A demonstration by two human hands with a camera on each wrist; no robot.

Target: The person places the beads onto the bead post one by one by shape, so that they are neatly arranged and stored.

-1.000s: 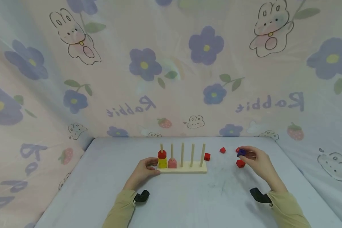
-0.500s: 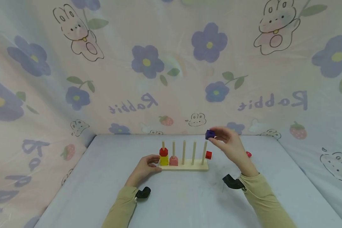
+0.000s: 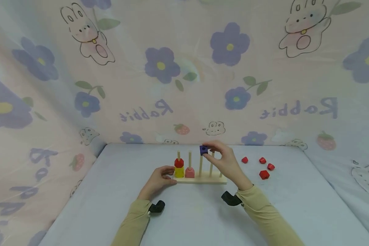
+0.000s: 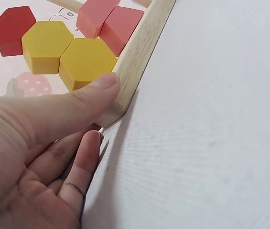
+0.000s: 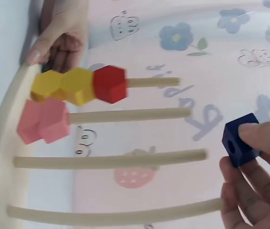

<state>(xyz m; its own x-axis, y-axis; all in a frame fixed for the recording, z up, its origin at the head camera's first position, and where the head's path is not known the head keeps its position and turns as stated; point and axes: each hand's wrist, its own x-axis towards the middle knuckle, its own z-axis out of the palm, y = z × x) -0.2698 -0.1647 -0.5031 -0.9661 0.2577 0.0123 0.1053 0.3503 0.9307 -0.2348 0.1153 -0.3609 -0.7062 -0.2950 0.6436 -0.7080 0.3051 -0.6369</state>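
My right hand (image 3: 223, 159) pinches a dark blue block (image 5: 240, 139) with a hole through it, between thumb and fingers. In the head view the block overlaps the top of the middle peg; in the right wrist view it shows just off a peg's tip. My left hand (image 3: 160, 179) grips the left end of the wooden peg stand (image 4: 137, 62), thumb on its edge. On the first peg, a red block (image 5: 110, 84) sits above two yellow blocks (image 4: 88, 62). The second peg (image 5: 130, 116) carries pink blocks (image 5: 44, 120) at its base.
Several loose red pieces (image 3: 264, 175) lie on the white table (image 3: 190, 218) to the right of the stand. Behind the table hangs a curtain (image 3: 196, 102) printed with flowers and rabbits. Each wrist wears a black camera mount (image 3: 231, 198).
My right hand has carried the dark blue block leftward from among the red pieces, up and over to the middle peg. My left hand has stayed at the stand's end.
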